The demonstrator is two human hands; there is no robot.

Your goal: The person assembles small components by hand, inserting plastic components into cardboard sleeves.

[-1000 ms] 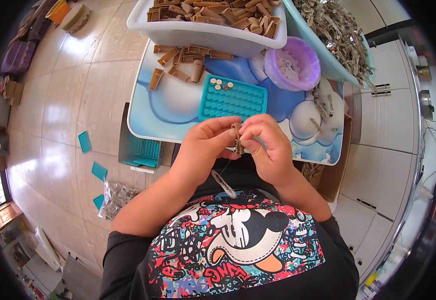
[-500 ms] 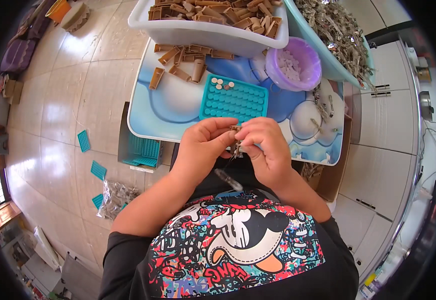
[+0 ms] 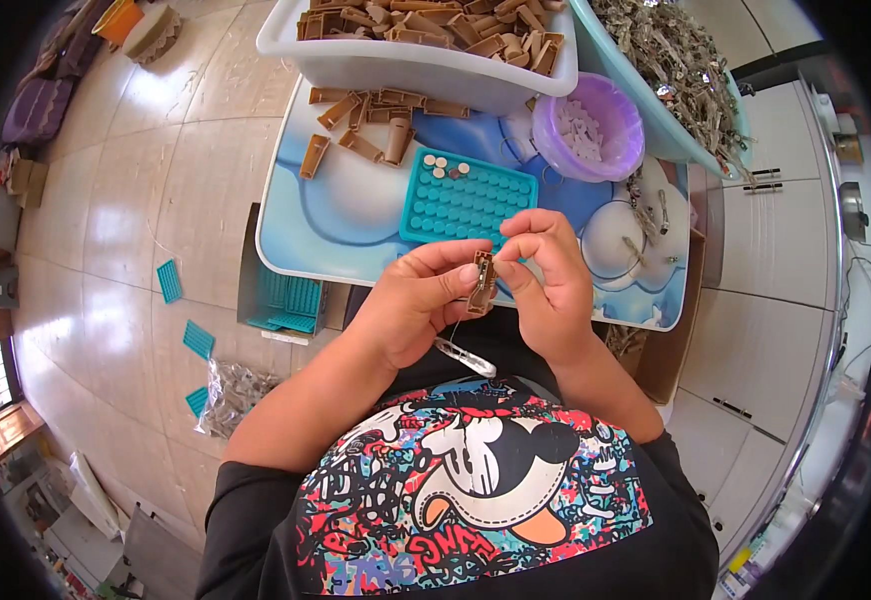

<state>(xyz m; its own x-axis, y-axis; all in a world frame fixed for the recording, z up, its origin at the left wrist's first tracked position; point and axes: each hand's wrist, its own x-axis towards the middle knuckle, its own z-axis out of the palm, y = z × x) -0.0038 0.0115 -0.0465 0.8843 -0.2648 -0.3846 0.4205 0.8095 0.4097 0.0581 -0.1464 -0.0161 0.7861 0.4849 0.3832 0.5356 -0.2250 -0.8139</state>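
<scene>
My left hand [image 3: 421, 300] grips a narrow brown plastic casing [image 3: 482, 284] between thumb and fingers, its hollow side up. Small metallic parts show inside it. A thin wire runs down from the casing to a clear elongated plastic piece [image 3: 467, 357], which dangles over my lap. Just right of the casing is my right hand [image 3: 548, 290], its thumb and index finger bent close together by the casing's upper end. Whatever may be between those fingertips is too small to make out. Beyond my hands lies a teal dimpled tray [image 3: 496, 205] with several small round discs [image 3: 440, 162] in one corner.
Loose brown casings [image 3: 361, 147] lie on the blue patterned table [image 3: 301, 235], before a white tub [image 3: 426, 75] of more. A purple bowl [image 3: 628, 165] holds whitish pieces. A teal basin [image 3: 721, 110] holds wired parts. Teal trays [image 3: 197, 340] and a clear bag [image 3: 231, 395] are on the floor.
My right hand has drawn back slightly to the right, off the casing. The casing has turned upright and shows its inside. The dangling clear piece has swung slightly to the right.
</scene>
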